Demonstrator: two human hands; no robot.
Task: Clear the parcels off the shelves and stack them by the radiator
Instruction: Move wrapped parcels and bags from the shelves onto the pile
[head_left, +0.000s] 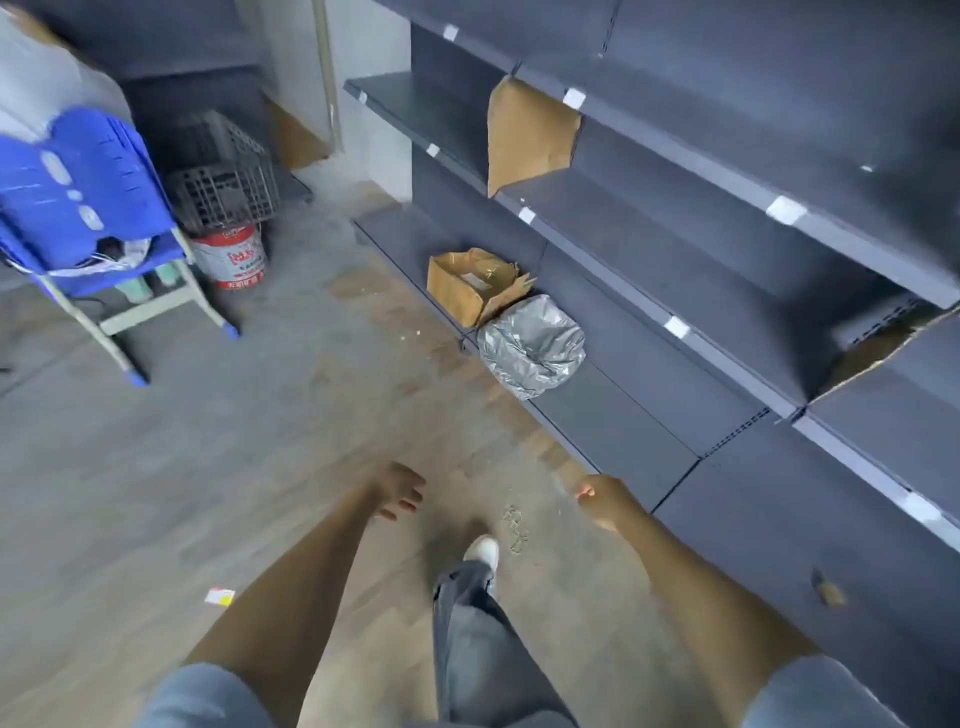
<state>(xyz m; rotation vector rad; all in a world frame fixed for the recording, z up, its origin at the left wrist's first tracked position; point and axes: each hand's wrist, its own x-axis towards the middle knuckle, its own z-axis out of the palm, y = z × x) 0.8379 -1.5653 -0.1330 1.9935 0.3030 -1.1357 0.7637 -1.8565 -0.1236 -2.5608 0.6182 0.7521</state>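
Bottom shelf (613, 415): box (470, 286), silver parcel (530, 338); both hands well short, empty.

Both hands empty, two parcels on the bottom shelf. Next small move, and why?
Probably step forward and reach the right hand down to the silver-wrapped parcel. It is the nearer of the two on the bottom shelf, with the open cardboard box just beyond it. The left hand is also free and could support it.
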